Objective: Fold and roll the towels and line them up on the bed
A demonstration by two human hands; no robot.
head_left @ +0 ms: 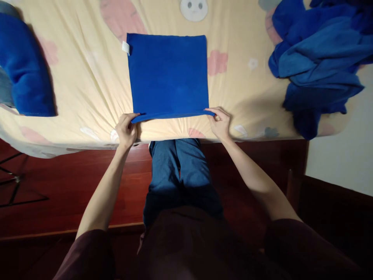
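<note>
A blue cloth [169, 74] lies flat and nearly square on the patterned bed sheet [239, 85], with a small white tag [125, 47] at its upper left edge. My left hand [127, 127] pinches the near left corner of the cloth. At the near right corner, my right hand [220, 121] grips the same edge between thumb and fingers. Between the two hands that near edge is lifted a little and curls over. Both hands are close to the front side of the bed.
A loose heap of blue cloths [323, 58] lies at the right of the bed. Folded blue cloth [27, 66] rests at the far left. Below stand a black metal stand [17, 179] and reddish wooden floor [131, 182]. A pale wall [344, 155] bounds the right.
</note>
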